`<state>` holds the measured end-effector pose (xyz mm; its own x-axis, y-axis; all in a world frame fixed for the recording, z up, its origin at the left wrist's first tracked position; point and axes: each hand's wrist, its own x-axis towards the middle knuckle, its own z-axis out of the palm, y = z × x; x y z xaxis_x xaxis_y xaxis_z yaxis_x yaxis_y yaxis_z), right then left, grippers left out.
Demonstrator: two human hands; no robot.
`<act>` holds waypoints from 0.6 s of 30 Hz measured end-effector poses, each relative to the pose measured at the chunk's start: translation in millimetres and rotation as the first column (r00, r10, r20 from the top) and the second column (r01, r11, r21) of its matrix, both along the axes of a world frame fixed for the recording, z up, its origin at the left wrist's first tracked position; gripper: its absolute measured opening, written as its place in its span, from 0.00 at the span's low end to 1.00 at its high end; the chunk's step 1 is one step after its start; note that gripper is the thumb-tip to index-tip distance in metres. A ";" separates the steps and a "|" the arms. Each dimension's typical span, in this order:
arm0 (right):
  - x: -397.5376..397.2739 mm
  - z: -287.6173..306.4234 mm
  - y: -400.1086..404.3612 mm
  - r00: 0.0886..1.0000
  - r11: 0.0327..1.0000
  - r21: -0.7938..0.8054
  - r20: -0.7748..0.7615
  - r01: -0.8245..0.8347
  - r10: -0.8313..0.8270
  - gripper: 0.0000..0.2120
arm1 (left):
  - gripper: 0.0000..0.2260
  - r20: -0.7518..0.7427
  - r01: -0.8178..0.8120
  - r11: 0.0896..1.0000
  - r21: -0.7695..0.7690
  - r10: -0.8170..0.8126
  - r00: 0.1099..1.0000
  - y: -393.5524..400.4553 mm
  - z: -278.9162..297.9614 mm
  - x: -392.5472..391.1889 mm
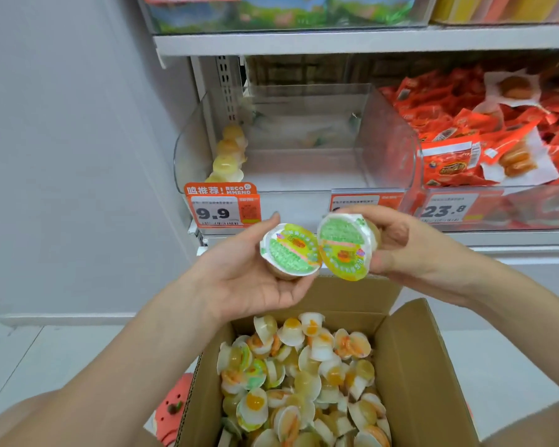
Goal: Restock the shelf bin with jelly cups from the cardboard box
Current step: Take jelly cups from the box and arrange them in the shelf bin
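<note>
Left hand [255,279]: cradles 1 jelly cup [289,250]. Right hand [407,250]: grips 1 second cup [344,245]. Cardboard box [426,375] below; clear shelf bin [384,146] apparently near-empty.

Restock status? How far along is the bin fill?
Early. Done: only a few jelly cups sit at the left side of the clear shelf bin. In hand: left hand and right hand each hold one cup over the cardboard box. Left: the box looks full of cups.
</note>
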<state>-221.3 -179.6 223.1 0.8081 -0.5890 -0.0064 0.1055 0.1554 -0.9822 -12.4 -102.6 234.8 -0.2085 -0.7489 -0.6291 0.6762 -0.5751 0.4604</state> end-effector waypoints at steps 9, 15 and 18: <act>18.7 14.8 5.0 0.982 0.908 -0.402 -0.088 0.116 -0.164 0.25 | 0.21 -0.068 0.008 0.990 -0.144 -0.018 0.998 -6.7 -2.8 -8.2; 20.2 18.1 5.5 0.961 0.838 -0.546 -0.220 0.020 -0.166 0.25 | 0.20 -0.018 0.012 0.976 -0.218 -0.017 1.000 -5.4 -5.5 -11.7; 19.7 18.5 5.1 0.952 0.833 -0.553 -0.247 0.016 -0.182 0.25 | 0.18 -0.007 0.052 0.961 -0.271 -0.055 0.998 -4.0 -6.2 -10.8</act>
<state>-201.5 -174.5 241.6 0.7577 -0.6412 0.1212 -0.1983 -0.4032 -0.8934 -23.2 -106.6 228.6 -0.2604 -0.8783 -0.4009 0.6555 -0.4657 0.5946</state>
